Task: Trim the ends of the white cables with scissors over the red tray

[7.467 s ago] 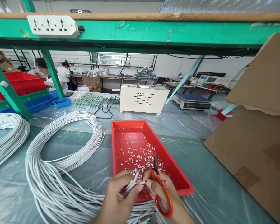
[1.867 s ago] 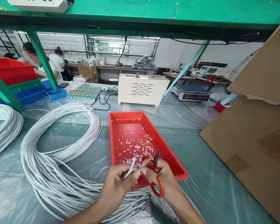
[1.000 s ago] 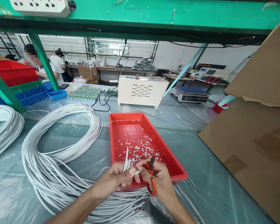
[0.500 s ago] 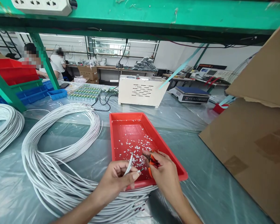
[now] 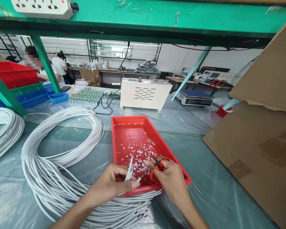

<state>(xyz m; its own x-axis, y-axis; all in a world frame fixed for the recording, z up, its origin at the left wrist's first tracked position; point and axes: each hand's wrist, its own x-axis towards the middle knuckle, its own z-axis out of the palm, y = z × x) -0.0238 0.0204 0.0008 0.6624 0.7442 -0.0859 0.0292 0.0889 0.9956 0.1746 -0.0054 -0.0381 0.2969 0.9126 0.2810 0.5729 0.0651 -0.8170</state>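
Over the near end of a red tray (image 5: 115,143), my left hand (image 5: 112,183) pinches a white cable (image 5: 130,168) whose end points up. A short tip with a bit of green shows past its thumb. My right hand (image 5: 173,176) is closed around orange-handled scissors or snips (image 5: 156,168), held to the right of the cable and apart from it; the tool's exact kind is hard to make out. Small white scraps (image 5: 138,159) lie scattered on the tray floor. A large coil of white cable (image 5: 30,156) spreads from the left and runs beneath my left forearm.
Another cable coil (image 5: 4,133) lies at the far left. Behind the tray stand a cream metal box (image 5: 143,95) and a scale (image 5: 195,98). Cardboard (image 5: 248,159) rises on the right. A green shelf beam (image 5: 143,16) crosses overhead. Two people sit at the back left.
My right hand and the orange-handled tool have shifted slightly right, away from the cable. My left hand has moved a little left and still holds the cable.
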